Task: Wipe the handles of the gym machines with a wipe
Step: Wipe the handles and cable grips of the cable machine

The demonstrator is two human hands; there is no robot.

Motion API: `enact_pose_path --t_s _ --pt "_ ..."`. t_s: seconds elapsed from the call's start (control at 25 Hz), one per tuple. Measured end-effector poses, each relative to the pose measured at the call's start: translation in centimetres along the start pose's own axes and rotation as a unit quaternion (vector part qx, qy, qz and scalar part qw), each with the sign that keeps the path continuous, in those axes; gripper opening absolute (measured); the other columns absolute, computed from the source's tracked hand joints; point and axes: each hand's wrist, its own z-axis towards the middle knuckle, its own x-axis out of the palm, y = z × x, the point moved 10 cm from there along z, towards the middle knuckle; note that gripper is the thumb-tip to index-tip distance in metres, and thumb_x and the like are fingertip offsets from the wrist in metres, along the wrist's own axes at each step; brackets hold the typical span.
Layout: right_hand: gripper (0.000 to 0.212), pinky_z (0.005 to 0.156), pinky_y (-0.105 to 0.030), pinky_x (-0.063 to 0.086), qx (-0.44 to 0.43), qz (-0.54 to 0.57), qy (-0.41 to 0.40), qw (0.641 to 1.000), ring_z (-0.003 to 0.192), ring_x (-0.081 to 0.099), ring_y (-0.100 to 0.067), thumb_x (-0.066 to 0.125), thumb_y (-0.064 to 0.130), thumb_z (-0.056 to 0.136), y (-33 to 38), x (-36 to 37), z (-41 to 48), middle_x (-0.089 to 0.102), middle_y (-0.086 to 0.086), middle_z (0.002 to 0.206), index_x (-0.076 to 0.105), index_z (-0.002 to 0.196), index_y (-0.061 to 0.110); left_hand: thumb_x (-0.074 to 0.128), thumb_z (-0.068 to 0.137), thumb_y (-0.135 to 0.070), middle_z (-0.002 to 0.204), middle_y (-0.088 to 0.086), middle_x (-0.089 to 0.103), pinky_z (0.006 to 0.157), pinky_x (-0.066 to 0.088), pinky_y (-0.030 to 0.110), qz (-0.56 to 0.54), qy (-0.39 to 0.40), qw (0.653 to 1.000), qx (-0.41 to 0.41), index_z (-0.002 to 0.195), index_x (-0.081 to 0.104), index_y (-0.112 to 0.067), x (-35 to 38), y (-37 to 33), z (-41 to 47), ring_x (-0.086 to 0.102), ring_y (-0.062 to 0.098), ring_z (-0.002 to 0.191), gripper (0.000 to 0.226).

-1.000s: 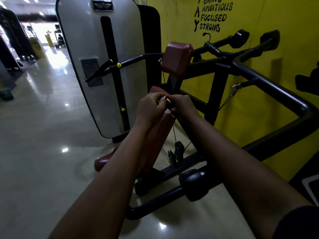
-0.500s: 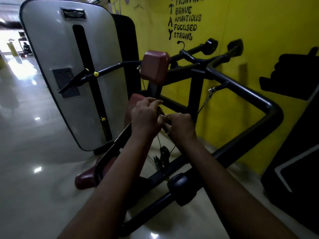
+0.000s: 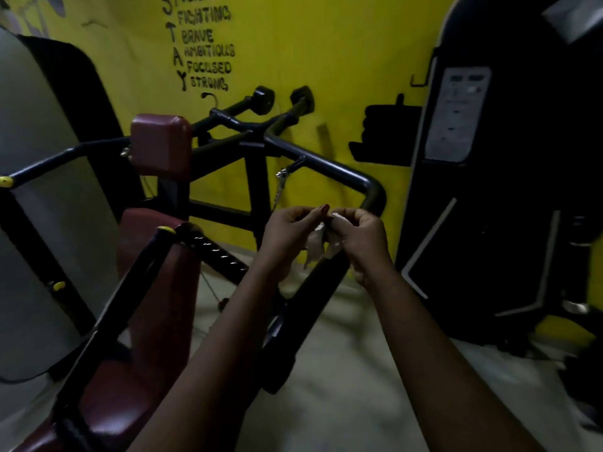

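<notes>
A small crumpled white wipe [image 3: 318, 244] hangs between both hands at the centre of the head view. My left hand [image 3: 287, 233] pinches its left side and my right hand [image 3: 362, 236] pinches its right side. The hands are held just above the black tubular arm [image 3: 326, 282] of the gym machine, below its bend [image 3: 375, 190]. A ribbed black handle [image 3: 215, 252] with a yellow end cap sticks out to the left of my left hand. Two more black round-capped handles [image 3: 262, 101] stand further back near the wall.
Maroon pads [image 3: 160, 148] and a maroon seat [image 3: 146, 321] belong to the machine on the left. A grey weight-stack cover [image 3: 39, 223] stands at far left. Another dark machine [image 3: 489, 190] fills the right. A yellow wall [image 3: 326, 60] with black lettering is behind.
The view has swung to the right and closer to the wall. Both hands have moved right, from the maroon seat to above the black arm, and the white wipe now shows between them.
</notes>
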Motion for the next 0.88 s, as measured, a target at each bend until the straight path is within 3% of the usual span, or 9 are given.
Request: enact_pose_path --t_s 0.16,0.24,0.32,0.48,0.52,0.6,0.72,0.88 --pt "0.038 0.072 -0.043 0.057 -0.034 0.013 -0.125 0.991 0.084 0.071 -0.029 0.081 0.044 0.059 1.1 -8.8 -1.3 0.073 -0.011 0.091 0.067 0.085 0.019 0.068 0.086 -0.008 0.090 0.018 0.074 0.070 0.052 0.032 -0.066 0.114 0.991 0.004 0.098 0.073 -0.002 8.1 0.0 -0.7 0.069 0.026 0.083 0.014" --pt "0.035 0.079 -0.047 0.057 -0.048 0.015 -0.175 0.983 0.087 0.070 -0.029 0.083 0.037 0.066 1.6 -13.2 -2.4 0.071 -0.014 0.096 0.065 0.090 0.019 0.070 0.084 -0.006 0.093 0.020 0.073 0.066 0.052 0.027 -0.068 0.136 0.988 0.009 0.100 0.072 0.001 12.0 -0.2 -1.2 0.070 0.027 0.083 0.017" --pt "0.029 0.080 -0.043 0.057 -0.058 0.005 -0.215 0.975 0.088 0.069 -0.026 0.081 0.028 0.075 2.3 -17.4 -3.9 0.070 -0.014 0.099 0.064 0.094 0.015 0.072 0.083 -0.006 0.091 0.020 0.073 0.063 0.051 0.025 -0.067 0.148 0.987 0.005 0.098 0.073 0.000 15.7 -0.6 -2.1 0.070 0.024 0.079 0.017" --pt "0.022 0.074 -0.037 0.057 -0.064 0.002 -0.276 0.959 0.082 0.069 -0.023 0.077 0.020 0.080 4.2 -25.5 -7.9 0.071 -0.013 0.090 0.065 0.092 0.006 0.076 0.077 -0.016 0.084 0.014 0.075 0.073 0.056 0.042 -0.058 0.208 0.976 0.014 0.087 0.077 -0.011 24.2 -1.6 -4.3 0.071 0.033 0.084 0.011" --pt "0.020 0.072 -0.035 0.058 -0.066 0.000 -0.293 0.954 0.080 0.069 -0.022 0.077 0.020 0.080 4.8 -27.7 -9.0 0.071 -0.011 0.088 0.065 0.090 0.007 0.076 0.078 -0.016 0.082 0.011 0.075 0.071 0.056 0.043 -0.054 0.221 0.974 0.015 0.086 0.077 -0.013 26.5 -2.0 -5.1 0.072 0.031 0.082 0.008" --pt "0.016 0.071 -0.033 0.058 -0.070 -0.012 -0.324 0.943 0.080 0.069 -0.021 0.077 0.020 0.080 5.9 -32.1 -11.0 0.071 -0.009 0.086 0.065 0.087 0.011 0.074 0.083 -0.014 0.078 0.007 0.075 0.057 0.053 0.031 -0.047 0.241 0.969 0.017 0.087 0.077 -0.014 30.8 -2.9 -7.1 0.070 0.020 0.070 0.006" --pt "0.015 0.075 -0.042 0.058 -0.068 -0.026 -0.351 0.934 0.084 0.070 -0.027 0.077 0.020 0.080 6.5 -37.3 -13.2 0.072 -0.011 0.088 0.065 0.086 0.012 0.071 0.085 -0.014 0.070 0.006 0.072 0.046 0.042 0.020 -0.048 0.253 0.966 0.016 0.088 0.077 -0.011 35.7 -3.9 -10.0 0.061 0.008 0.054 0.007" --pt "0.017 0.077 -0.051 0.057 -0.059 -0.030 -0.364 0.929 0.085 0.069 -0.033 0.078 0.022 0.079 6.6 -42.7 -14.9 0.072 -0.014 0.090 0.066 0.085 0.013 0.069 0.088 -0.014 0.078 0.010 0.074 0.058 0.052 0.028 -0.055 0.270 0.961 -0.001 0.088 0.076 -0.011 41.0 -4.0 -12.5 0.069 0.020 0.069 0.008"
